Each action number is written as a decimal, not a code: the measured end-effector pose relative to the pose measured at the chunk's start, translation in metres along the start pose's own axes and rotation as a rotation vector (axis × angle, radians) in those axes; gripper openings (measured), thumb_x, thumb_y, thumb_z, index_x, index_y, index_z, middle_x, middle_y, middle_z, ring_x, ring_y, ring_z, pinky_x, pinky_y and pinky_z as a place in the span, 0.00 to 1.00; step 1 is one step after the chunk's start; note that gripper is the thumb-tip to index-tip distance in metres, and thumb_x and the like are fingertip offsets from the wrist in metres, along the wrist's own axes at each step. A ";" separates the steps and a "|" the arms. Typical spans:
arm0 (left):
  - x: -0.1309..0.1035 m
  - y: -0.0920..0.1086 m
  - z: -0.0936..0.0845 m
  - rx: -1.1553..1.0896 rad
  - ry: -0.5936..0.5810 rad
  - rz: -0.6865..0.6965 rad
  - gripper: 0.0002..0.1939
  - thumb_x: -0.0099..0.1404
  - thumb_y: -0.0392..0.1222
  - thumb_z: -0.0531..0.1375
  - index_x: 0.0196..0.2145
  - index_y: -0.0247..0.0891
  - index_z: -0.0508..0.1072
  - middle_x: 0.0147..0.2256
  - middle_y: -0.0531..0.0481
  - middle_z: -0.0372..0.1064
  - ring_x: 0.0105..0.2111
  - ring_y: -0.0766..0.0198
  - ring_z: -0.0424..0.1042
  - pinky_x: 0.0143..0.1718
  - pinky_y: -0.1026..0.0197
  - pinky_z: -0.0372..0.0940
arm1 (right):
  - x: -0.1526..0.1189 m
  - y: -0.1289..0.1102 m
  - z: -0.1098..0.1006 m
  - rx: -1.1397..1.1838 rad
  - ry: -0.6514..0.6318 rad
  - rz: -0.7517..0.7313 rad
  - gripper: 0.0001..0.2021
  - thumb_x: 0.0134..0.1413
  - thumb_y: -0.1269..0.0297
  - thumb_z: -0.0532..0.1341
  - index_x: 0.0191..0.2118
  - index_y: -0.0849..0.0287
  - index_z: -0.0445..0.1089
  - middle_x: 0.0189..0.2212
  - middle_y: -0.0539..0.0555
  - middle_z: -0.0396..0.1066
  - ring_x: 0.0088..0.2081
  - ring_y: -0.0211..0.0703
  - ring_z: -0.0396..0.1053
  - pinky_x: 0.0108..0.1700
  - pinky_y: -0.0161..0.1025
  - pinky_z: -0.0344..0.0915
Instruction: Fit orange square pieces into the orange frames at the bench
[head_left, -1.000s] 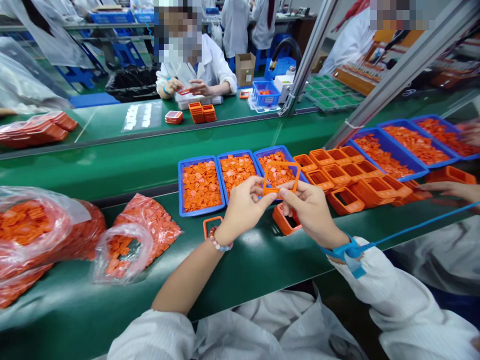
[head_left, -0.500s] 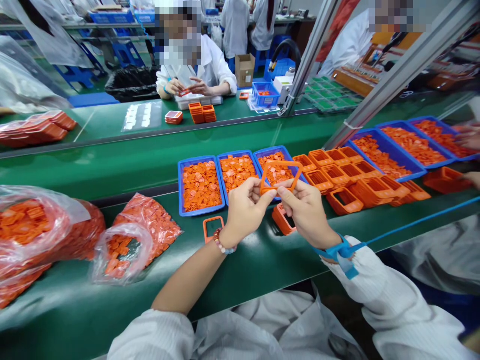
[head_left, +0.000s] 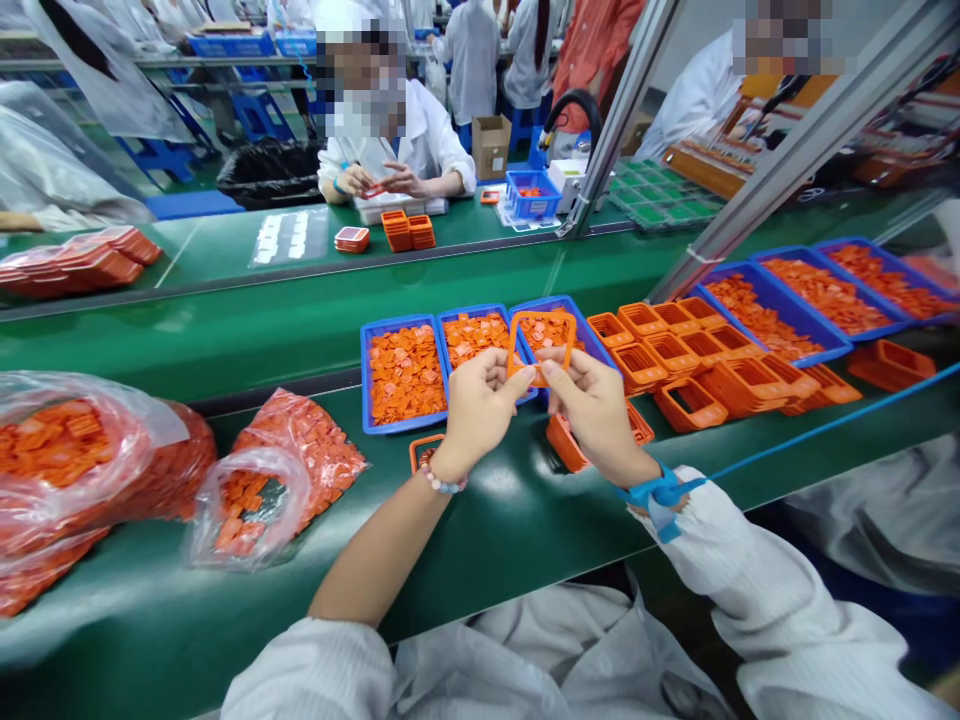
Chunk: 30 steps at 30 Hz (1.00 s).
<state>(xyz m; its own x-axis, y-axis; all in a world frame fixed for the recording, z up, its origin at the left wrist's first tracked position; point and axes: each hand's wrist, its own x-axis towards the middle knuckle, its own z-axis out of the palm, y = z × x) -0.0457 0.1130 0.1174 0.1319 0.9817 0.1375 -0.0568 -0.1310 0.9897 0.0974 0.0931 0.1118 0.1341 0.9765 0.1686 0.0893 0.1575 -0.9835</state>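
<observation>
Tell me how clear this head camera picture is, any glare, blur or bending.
Head view: both hands, left hand and right hand, and the orange frame they pinch are sharp; overhead light makes a pale sheen on the green belt and the plastic bags; straight metal posts lean from wide-angle distortion; the right edge is smeared.

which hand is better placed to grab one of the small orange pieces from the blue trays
Left, probably. Both hands pinch the orange frame, but the left hand sits nearer the blue trays; the right hand is over the orange housing.
</observation>
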 end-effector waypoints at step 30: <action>0.004 0.047 -0.085 0.179 0.410 0.270 0.13 0.70 0.48 0.58 0.34 0.38 0.76 0.24 0.54 0.73 0.19 0.72 0.71 0.20 0.69 0.61 | -0.065 0.075 0.077 -0.991 -0.877 -0.631 0.11 0.68 0.63 0.56 0.46 0.55 0.75 0.46 0.55 0.78 0.39 0.42 0.75 0.35 0.36 0.63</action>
<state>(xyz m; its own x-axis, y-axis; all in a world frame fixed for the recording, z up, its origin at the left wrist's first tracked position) -0.1318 0.1222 0.1616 -0.2642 0.8788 0.3975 0.1391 -0.3731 0.9173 0.0192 0.0524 0.0216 -0.7811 0.6171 0.0950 0.5800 0.7735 -0.2555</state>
